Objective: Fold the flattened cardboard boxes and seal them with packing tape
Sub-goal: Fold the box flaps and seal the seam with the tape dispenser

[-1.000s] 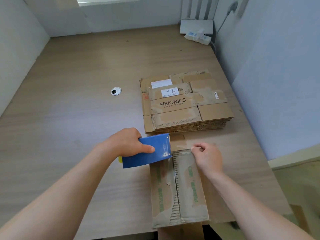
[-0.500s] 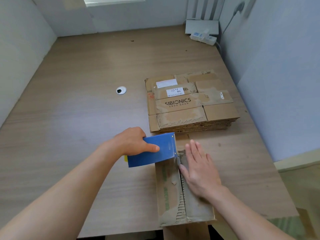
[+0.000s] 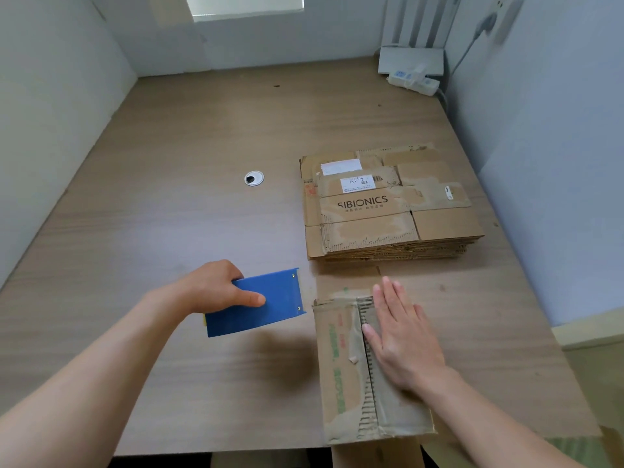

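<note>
Gap now between dispenser [image 3: 256, 304] and box [image 3: 341, 366], after contact at the seam's [image 3: 367, 373] far end half a second back. Dispenser off to the left, gripped in left hand [image 3: 216, 287], thumb across its blue face. Right hand [image 3: 401, 336] flat on the seam, fingers straight and close together, no longer pinching at the far edge. Probably a cut strip being smoothed down, this seam close to sealed; tape itself too clear to make out. Box at table's [image 3: 169, 197] near edge, towards the right corner. Flat stack [image 3: 439, 228] just beyond, not touching. Readable: "SIBIONICS" on the top sheet; above it a white label [image 3: 358, 184], handwritten, perhaps "A34". Green print on box too worn to read.
</note>
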`<state>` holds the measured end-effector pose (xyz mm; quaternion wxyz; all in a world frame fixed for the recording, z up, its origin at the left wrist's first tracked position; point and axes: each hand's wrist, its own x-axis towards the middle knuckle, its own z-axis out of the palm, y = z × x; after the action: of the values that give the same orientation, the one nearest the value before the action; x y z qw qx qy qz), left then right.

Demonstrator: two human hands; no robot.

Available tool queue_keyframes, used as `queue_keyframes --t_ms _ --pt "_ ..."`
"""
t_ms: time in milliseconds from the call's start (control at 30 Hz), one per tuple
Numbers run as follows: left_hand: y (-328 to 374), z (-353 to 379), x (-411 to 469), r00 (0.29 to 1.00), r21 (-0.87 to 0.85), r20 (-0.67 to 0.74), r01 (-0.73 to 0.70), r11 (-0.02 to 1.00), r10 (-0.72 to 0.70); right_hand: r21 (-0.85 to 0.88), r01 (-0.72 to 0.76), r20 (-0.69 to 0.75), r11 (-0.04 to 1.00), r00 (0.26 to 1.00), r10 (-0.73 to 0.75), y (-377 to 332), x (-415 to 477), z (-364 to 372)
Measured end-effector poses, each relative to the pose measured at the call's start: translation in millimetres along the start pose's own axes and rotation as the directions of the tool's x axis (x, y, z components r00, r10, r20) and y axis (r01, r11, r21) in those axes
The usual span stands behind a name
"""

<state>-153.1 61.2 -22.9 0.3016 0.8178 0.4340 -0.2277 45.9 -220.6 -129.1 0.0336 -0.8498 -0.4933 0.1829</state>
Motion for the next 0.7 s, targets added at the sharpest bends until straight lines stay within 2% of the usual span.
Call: queue_keyframes --t_ms 333,400,467,500,633,700 --pt "11 18 17 0.999 0.146 -0.029 0.029 0.989 -0.025 0.008 0.007 -0.019 1.000 1.000 -0.007 -2 1 1" --pt "16 27 20 0.995 0.278 -0.098 0.049 0.959 -0.023 0.016 0.001 -0.022 1.000 1.000 0.000 -1 1 1" --pt "12 38 19 0.982 0.453 -0.187 0.090 0.887 -0.004 0.025 -0.002 -0.017 1.000 1.000 0.003 0 0 1" --pt "4 45 19 0.976 0.468 -0.217 0.118 0.876 -0.015 0.028 0.002 -0.024 1.000 1.000 -0.001 -1 0 2" --pt "-25 65 15 0.946 0.360 -0.313 0.196 0.912 -0.080 0.046 0.004 -0.040 0.999 0.999 -0.002 0 1 2" --pt "-39 81 13 0.900 0.312 -0.433 0.198 0.929 -0.047 0.055 0.007 -0.059 0.998 0.998 -0.003 0 1 4"
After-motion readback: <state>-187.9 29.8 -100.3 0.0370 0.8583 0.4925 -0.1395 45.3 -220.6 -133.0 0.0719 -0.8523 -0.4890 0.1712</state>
